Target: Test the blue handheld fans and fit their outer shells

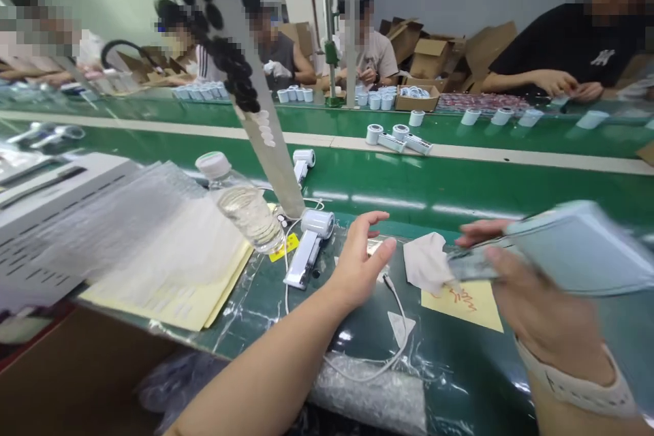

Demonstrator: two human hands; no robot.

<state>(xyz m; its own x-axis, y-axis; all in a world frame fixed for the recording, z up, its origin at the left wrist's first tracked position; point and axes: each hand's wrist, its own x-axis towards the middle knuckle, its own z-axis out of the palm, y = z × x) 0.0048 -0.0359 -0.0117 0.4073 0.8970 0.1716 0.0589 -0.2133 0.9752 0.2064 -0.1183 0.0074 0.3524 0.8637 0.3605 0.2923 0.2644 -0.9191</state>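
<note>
The right hand [541, 300] holds a pale blue flat box [582, 248] in curled fingers, raised off the green surface [475, 381]; the left hand [360, 266] is empty, fingers spread open, just above a white cable [401, 327].

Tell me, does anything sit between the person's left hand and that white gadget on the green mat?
Nothing visible does. The left hand is apart from the white handheld gadget, and only the green work mat shows between them.

This is a factory assembly line, with a green conveyor belt [409, 180], workers [370, 54] along it and cardboard cartons [429, 58] behind.
</note>
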